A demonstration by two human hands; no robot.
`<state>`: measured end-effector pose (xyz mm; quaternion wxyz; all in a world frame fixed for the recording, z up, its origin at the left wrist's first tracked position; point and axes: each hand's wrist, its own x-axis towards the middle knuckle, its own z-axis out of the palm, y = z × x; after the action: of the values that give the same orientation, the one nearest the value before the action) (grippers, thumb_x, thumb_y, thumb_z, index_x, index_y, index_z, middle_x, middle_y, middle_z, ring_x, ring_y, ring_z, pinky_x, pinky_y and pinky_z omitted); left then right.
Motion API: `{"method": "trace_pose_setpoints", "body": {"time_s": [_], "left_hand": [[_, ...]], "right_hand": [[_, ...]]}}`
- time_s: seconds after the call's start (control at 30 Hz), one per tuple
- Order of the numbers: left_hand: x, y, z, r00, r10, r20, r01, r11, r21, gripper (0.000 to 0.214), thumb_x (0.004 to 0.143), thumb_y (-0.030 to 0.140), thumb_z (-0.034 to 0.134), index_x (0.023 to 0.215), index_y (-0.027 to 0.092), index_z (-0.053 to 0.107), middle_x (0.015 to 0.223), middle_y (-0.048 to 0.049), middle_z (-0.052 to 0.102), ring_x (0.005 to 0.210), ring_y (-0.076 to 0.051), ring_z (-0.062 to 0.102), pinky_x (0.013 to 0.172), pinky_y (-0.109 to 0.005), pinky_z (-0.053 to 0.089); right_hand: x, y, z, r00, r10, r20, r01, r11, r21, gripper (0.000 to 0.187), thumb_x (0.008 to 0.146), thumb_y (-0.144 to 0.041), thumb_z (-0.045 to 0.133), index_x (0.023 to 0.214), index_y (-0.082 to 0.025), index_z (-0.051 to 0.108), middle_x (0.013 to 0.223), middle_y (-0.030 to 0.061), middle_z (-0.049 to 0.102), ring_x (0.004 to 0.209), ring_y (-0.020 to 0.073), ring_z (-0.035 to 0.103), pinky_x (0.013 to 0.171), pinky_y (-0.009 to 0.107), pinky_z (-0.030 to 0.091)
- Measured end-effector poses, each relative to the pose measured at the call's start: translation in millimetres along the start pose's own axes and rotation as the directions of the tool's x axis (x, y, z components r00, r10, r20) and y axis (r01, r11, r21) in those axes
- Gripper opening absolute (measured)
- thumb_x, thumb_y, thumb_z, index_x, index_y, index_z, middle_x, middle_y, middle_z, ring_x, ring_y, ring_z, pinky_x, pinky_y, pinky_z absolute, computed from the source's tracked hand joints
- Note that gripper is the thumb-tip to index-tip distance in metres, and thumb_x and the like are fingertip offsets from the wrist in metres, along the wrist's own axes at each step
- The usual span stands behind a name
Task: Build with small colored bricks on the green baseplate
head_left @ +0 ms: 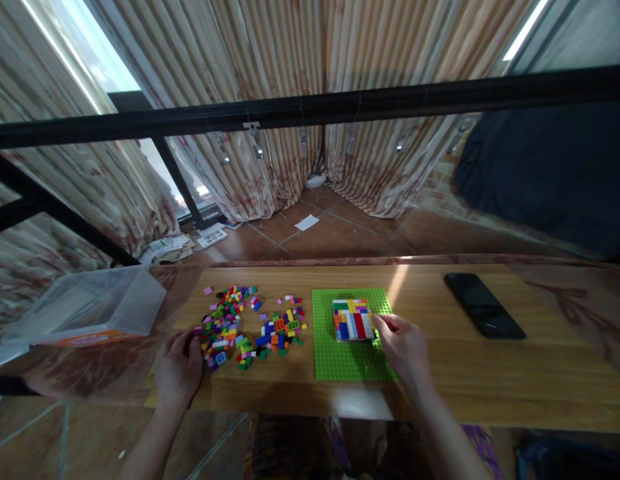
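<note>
A block built of colourful toy bricks point(355, 320) stands on a green studded baseplate point(335, 363), with red, white and blue rows on its top. My right hand point(403, 343) is at the block's right side, thumb and fingers pinched together against its edge. Whatever lies between those fingertips is too small to make out. At the left, my left hand point(179, 367) rests beside a pile of loose toy bricks point(227, 327), its fingers curled. A small purple toy brick point(197, 331) shows at its fingertips, which look closed on it.
More loose bricks point(280, 327) lie between the pile and the baseplate. A black phone point(484, 305) lies at the table's right. Beyond the left end stands a clear plastic bin point(105, 300). A black metal bar point(310, 110) crosses behind the wooden table point(440, 380).
</note>
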<state>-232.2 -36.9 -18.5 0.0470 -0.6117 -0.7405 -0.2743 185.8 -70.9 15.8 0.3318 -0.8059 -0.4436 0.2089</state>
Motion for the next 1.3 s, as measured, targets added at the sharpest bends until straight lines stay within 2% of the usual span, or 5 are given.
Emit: {"method": "trace_pose_setpoints", "body": {"time_s": [0.4,0.73,0.93,1.1,1.3], "left_hand": [[-1,5,-2.5,1.0,0.014,-0.01,-0.014,0.998,-0.054,0.033,0.085,0.037,0.042,0.094,0.017,0.067,0.097,-0.0101,0.064,0.096,-0.025,0.059,0.092,-0.039,0.047],[-2,4,0.2,0.999,0.018,-0.033,-0.019,0.999,-0.046,0.037,0.086,0.037,0.04,0.095,0.014,0.068,0.097,-0.0113,0.064,0.095,-0.025,0.058,0.092,-0.04,0.047],[-4,10,-2.9,0.999,-0.033,-0.015,0.031,0.995,-0.091,0.036,0.087,0.035,0.039,0.095,0.015,0.068,0.1,-0.0106,0.063,0.099,-0.025,0.057,0.093,-0.04,0.046],[-6,12,-3.5,0.997,-0.077,-0.008,0.076,0.989,-0.126,0.034,0.087,0.034,0.039,0.095,0.017,0.068,0.102,-0.0092,0.063,0.101,-0.024,0.057,0.093,-0.039,0.046],[-7,12,-3.3,0.997,-0.075,-0.005,0.073,0.988,-0.135,0.035,0.088,0.035,0.039,0.095,0.016,0.068,0.102,-0.0101,0.064,0.1,-0.024,0.057,0.094,-0.04,0.046]], "right_hand": [[10,12,6,0.999,-0.036,0.01,0.033,0.976,0.214,0.034,0.072,-0.045,0.057,0.074,-0.017,0.075,0.05,0.0039,0.065,0.053,0.0169,0.059,0.05,0.023,0.039],[8,7,1,0.998,0.003,0.067,-0.016,0.981,0.192,0.034,0.072,-0.044,0.059,0.073,-0.014,0.074,0.052,0.0034,0.063,0.053,0.0167,0.056,0.05,0.025,0.037],[-8,-11,-11,0.987,0.0,-0.159,0.041,0.967,0.25,0.035,0.078,-0.048,0.056,0.077,-0.017,0.071,0.063,0.0062,0.067,0.056,0.0184,0.059,0.051,0.028,0.04],[-39,-45,2,0.97,-0.233,-0.071,0.241,0.878,0.413,0.029,0.079,-0.047,0.059,0.081,-0.02,0.069,0.079,0.006,0.07,0.07,0.0191,0.064,0.066,0.031,0.05],[-63,-53,44,0.843,-0.524,0.12,0.493,0.843,0.215,0.024,0.087,-0.032,0.049,0.086,-0.02,0.07,0.084,0.0051,0.069,0.074,0.0155,0.063,0.068,0.026,0.047]]}}
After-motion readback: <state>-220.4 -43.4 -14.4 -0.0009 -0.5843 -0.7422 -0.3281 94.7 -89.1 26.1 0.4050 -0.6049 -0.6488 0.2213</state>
